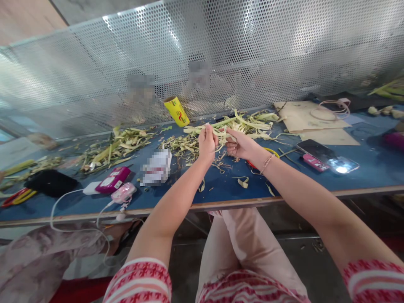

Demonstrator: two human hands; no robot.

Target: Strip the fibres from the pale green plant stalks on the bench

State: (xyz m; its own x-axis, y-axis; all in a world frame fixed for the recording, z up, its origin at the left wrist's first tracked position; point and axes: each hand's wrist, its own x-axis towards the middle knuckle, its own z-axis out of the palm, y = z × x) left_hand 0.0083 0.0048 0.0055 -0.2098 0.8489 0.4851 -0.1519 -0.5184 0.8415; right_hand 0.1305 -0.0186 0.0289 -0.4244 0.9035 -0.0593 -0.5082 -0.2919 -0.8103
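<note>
Two hands meet over the blue counter [176, 198] in the head view, and between them runs a pale plant strip [221, 135]! The left hand [207, 144] has its grip clamped on one end, thumb uppermost; the right hand [238, 144] pinches the other part, its lower fingers curled in. Two holds on something so thin — that likely lets the strip be steadied from one side and worked from the other, though the exact fingertip contact is too small to judge.

Look just behind: a heap of pale husks [243, 122] sits right beyond the knuckles, presumably for an easy reach. Curled scraps [243, 182] lie scattered nearer the edge. Beside the right wrist, partly hidden, come looped yellow handles [272, 152], perhaps parked there to be handy.

Out to the right, the phone [328, 155] lies with its light shining, well apart from the strip — probably clear of the mess. A yellow tube [176, 111] leans beyond the left hand, near the perforated screen [252, 46], which backs the whole row and may stop bits sliding off. Further left, another plant pile [116, 147] has its own patch.
</note>
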